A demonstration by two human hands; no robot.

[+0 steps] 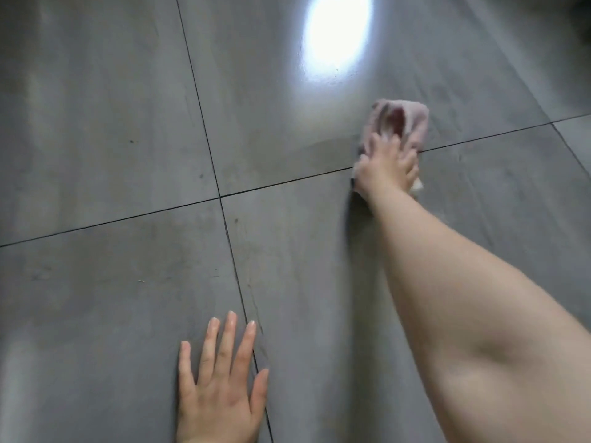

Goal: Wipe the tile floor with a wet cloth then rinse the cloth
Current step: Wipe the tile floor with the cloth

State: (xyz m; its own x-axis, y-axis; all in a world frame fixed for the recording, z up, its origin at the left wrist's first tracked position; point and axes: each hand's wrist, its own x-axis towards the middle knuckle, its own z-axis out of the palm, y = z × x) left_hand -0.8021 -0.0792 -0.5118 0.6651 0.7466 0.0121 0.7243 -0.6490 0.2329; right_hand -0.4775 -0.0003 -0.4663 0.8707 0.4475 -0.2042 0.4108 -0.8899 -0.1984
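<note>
Up close, my left hand (220, 388) is flat on the floor (112, 123), fingers straight and spread, basically propping me up for the reach. Further out, my right hand (387, 167) presses the pink cloth (403, 123) down across a tile joint with splayed fingers, near the light glare (335, 33).

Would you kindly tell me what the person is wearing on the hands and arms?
Nothing that shows. The left hand and right hand are bare, with no gloves or rings. The right forearm is bare to the elbow, with no sleeve or watch. The left nails look unpainted; the left wrist is out of frame.
</note>
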